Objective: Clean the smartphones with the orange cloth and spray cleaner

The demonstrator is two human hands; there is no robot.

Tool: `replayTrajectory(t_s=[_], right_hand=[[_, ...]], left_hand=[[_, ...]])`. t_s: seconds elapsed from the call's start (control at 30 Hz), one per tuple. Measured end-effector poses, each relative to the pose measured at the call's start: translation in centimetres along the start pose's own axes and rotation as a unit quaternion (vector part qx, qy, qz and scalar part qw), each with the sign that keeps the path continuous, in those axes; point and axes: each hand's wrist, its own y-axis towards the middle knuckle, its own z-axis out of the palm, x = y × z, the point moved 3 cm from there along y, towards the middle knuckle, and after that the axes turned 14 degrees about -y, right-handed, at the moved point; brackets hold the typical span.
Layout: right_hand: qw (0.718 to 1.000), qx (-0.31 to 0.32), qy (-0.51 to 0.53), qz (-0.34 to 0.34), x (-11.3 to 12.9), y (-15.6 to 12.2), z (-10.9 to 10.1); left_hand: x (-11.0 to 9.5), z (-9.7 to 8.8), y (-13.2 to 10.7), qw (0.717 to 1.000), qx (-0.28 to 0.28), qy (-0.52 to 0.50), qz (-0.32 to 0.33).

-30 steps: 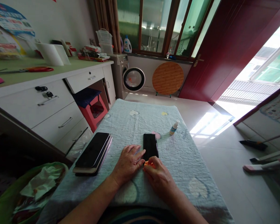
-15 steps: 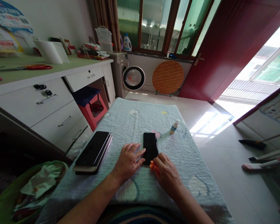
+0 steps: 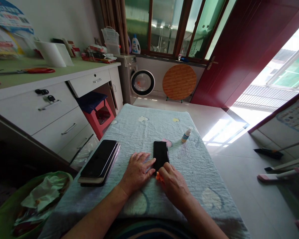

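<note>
A black smartphone (image 3: 160, 152) lies screen up on the cloth-covered table (image 3: 149, 127) in front of me. My left hand (image 3: 137, 168) rests flat at its left side, fingers spread, with fingertips touching the phone's edge. Bunched in the closed fingers of my right hand (image 3: 173, 181) is an orange cloth (image 3: 159, 177), pressed at the phone's lower end; most of the cloth is hidden by the hand. Left of my hands sits a stack of phones (image 3: 99, 159). A small spray bottle (image 3: 186, 135) stands upright beyond the phone, to the right.
A green bin (image 3: 5, 212) with crumpled paper stands at the table's lower left. Beside the white drawers (image 3: 54, 116) is a red stool (image 3: 101, 119). The washing machine door (image 3: 143, 82) hangs open at the back, near a round wooden tabletop (image 3: 179, 82).
My right hand has slid slightly left with the orange cloth along the phone's lower end. My left hand and the phone stay nearly in place.
</note>
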Motion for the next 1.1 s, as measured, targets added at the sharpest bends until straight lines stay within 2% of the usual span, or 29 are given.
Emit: replayTrajectory(t_s=[0.17,0.27,0.47,0.73,0.87,1.1], right_hand=[[0.999,0.018,0.004,0.051,-2.6,-1.7,-0.6],[0.999,0.011,0.02,0.047,-3.1,-2.0,-0.7],[0.999,-0.001,0.025,-0.021,-1.3,-0.6,-0.1],[0.997,-0.03,-0.007,-0.067,1.6,1.2,0.8],[0.999,-0.012,-0.014,-0.033,1.3,1.0,0.5],[0.999,0.025,-0.005,0.031,-1.5,-0.6,-0.2]], left_hand=[[-0.3,-0.2,0.1,1.0,0.002,0.009,0.001],[-0.4,-0.2,0.1,1.0,0.001,0.008,-0.002],[-0.2,-0.2,0.1,1.0,0.006,0.008,-0.001],[0.5,0.4,0.0,1.0,0.006,0.013,0.006],[0.4,0.3,0.0,1.0,0.001,0.014,0.005],[-0.1,0.1,0.0,1.0,-0.01,0.019,0.015]])
